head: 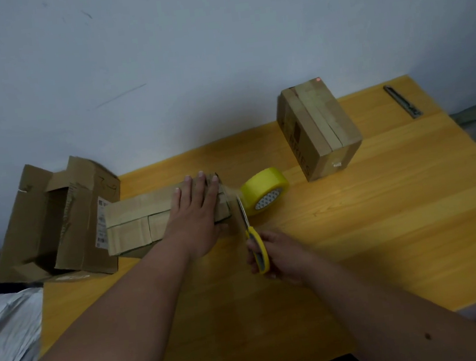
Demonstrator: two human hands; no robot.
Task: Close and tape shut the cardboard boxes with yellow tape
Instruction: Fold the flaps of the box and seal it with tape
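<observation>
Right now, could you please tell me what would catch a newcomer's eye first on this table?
Most striking is the bright yellow tape roll at the table's centre, with yellow-handled scissors in the right hand pointing at the strip beside it. The left hand presses flat on a low cardboard box. A taped box stands far right; an open box sits far left.

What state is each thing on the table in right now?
Flat box: closed, taped, left hand pressing flat on it.
Tape roll: on its side beside the flat box, strip running to the box.
Scissors: in the right hand, blades at the strip.
Open box: flaps up, untaped.
Far box: closed, taped.
Knife: lying untouched at the far corner.
</observation>
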